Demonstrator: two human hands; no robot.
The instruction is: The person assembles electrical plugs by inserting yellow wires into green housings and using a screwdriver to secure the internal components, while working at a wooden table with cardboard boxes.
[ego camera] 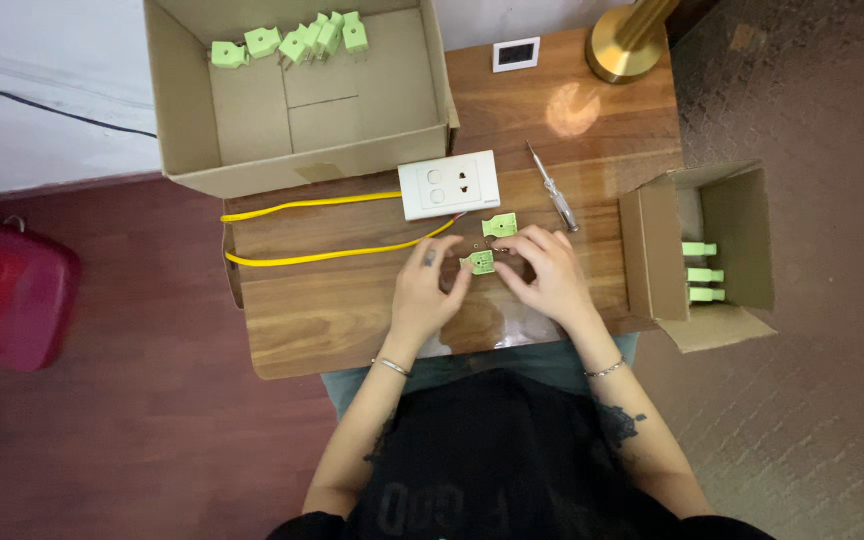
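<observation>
- The left hand [430,285] rests on the wooden table [332,320], fingers curled, its fingertips pinching the left edge of a small green plug piece [480,262].
- The right hand [544,268] meets it from the right, fingers bent over the same piece; its fingertips are at the piece's right side, but whether they truly clamp it cannot be told.
- That green piece sits between the two hands, low over the tabletop near its middle.
- A second green plug piece [499,225] lies just beyond the hands, beside the white socket plate [449,184].
- Two yellow wires [322,230] run left from the socket plate across the table.
- A screwdriver [552,188] with a clear handle lies to the right of the plate, slanting.
- At the far left stands a large open cardboard box [302,110] with a row of green plug pieces [292,42] along its far wall.
- At the right edge a smaller cardboard box [697,255] lies open, with three more green pieces [702,272] inside.
- At the far side of the table stand a brass lamp base [624,45] and a small white-framed device [516,54].
- A red bag [7,295] sits on the floor well to the left.
</observation>
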